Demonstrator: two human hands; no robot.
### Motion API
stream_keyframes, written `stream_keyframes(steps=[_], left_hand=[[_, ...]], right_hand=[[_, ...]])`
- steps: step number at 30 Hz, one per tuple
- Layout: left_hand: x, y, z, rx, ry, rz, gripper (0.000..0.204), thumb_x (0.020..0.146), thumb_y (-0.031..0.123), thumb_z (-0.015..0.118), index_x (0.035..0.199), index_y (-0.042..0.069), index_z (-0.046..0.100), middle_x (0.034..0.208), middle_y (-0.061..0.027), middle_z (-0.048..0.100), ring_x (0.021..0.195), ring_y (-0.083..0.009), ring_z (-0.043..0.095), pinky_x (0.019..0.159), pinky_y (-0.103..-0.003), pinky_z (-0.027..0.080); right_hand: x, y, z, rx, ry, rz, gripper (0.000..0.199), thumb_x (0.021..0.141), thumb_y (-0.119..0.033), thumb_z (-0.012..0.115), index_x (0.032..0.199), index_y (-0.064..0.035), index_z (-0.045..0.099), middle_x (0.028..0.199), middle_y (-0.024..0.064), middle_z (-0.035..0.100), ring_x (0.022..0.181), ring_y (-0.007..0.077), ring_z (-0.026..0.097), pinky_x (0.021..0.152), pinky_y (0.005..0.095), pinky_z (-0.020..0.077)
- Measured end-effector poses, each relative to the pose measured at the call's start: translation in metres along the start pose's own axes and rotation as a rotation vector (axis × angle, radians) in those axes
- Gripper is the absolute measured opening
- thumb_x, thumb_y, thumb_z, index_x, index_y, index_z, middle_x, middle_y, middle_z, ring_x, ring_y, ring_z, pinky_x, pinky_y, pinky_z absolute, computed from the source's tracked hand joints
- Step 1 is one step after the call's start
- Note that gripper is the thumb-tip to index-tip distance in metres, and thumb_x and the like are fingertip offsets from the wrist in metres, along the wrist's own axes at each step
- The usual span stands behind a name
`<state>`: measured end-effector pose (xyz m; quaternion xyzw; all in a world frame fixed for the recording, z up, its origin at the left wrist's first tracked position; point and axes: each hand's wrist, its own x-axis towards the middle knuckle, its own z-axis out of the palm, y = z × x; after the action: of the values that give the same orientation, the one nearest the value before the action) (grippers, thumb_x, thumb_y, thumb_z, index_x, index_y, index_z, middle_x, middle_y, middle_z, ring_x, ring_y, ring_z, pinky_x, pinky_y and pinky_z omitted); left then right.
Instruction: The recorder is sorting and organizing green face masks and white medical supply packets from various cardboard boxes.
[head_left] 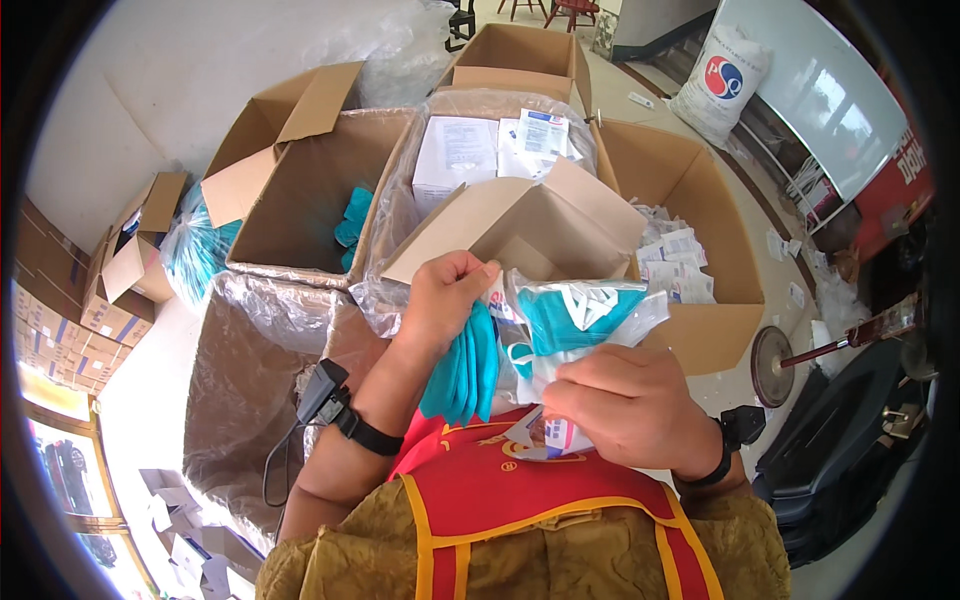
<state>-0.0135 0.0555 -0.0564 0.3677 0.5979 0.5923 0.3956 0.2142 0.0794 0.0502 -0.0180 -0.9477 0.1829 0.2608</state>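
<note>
My left hand (440, 300) is closed, its thumb and fingers pinching a small stack of teal folded fabric pieces (464, 375) that hang downward. Against its fingertips is also the edge of a clear plastic packet (585, 318), with a teal piece and white strips inside. My right hand (628, 405) is closed on the lower part of this packet, in front of my chest. Below the right fingers hangs a white printed packet (560, 437); whether it is held or lying against my apron (540, 490) I cannot tell. Just beyond both hands, a small brown carton (520, 235) stands with its flaps up.
A large carton (330, 190) at left holds a few teal pieces. Printed packets (680, 265) fill part of the right carton (720, 220). A white box (455, 160) stands in the middle carton. A plastic-lined carton (240, 390) is near my left arm; a round metal base (772, 368) is at right.
</note>
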Motion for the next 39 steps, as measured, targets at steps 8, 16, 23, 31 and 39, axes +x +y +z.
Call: stream_keyframes(steps=[8,16,23,31,39], left_hand=[[-0.005,-0.007,-0.011,0.256,0.001,0.224,0.016,0.085,0.016,0.068,0.079,0.002,0.062,0.064,0.0006,0.055,0.059,-0.0073,0.049,0.053,-0.024,0.038],[-0.068,0.070,-0.001,0.842,-0.015,0.652,0.018,0.077,0.014,0.071,0.094,0.012,0.069,0.097,-0.0092,0.062,0.066,-0.0272,0.064,0.056,-0.034,0.051],[-0.068,0.061,0.009,0.981,-0.220,0.598,0.024,0.075,0.019,0.072,0.097,0.012,0.068,0.107,-0.0083,0.061,0.068,-0.0278,0.065,0.058,-0.036,0.052],[-0.069,0.053,0.008,0.681,-0.209,0.511,0.027,0.072,0.009,0.071,0.099,0.008,0.065,0.102,-0.0102,0.063,0.078,-0.0326,0.064,0.066,-0.037,0.052],[-0.068,0.049,-0.018,0.401,-0.155,0.363,0.020,0.075,0.005,0.076,0.092,0.000,0.065,0.081,-0.0072,0.064,0.067,-0.0121,0.057,0.060,-0.027,0.046]], right_hand=[[-0.003,0.028,-0.004,0.153,0.225,0.142,0.014,0.070,0.005,0.063,0.079,-0.0051,0.062,0.072,0.0066,0.057,0.064,0.0242,0.058,0.056,0.0320,0.0466],[0.005,0.044,0.010,0.037,0.279,0.235,0.012,0.074,0.001,0.070,0.083,-0.0031,0.062,0.072,0.0084,0.055,0.062,0.0249,0.057,0.055,0.0323,0.0454],[0.014,0.028,0.022,0.015,0.204,0.109,0.011,0.074,-0.002,0.063,0.079,-0.0096,0.057,0.072,0.0062,0.048,0.064,0.0247,0.056,0.054,0.0350,0.0444],[0.014,0.029,0.028,0.111,0.206,0.106,0.012,0.077,-0.005,0.065,0.086,-0.0092,0.059,0.076,0.0056,0.052,0.066,0.0246,0.058,0.054,0.0342,0.0459],[-0.015,0.058,0.022,-0.143,0.165,0.351,0.025,0.078,-0.017,0.071,0.100,-0.0096,0.064,0.087,0.0069,0.061,0.074,0.0273,0.062,0.062,0.0353,0.0506]])
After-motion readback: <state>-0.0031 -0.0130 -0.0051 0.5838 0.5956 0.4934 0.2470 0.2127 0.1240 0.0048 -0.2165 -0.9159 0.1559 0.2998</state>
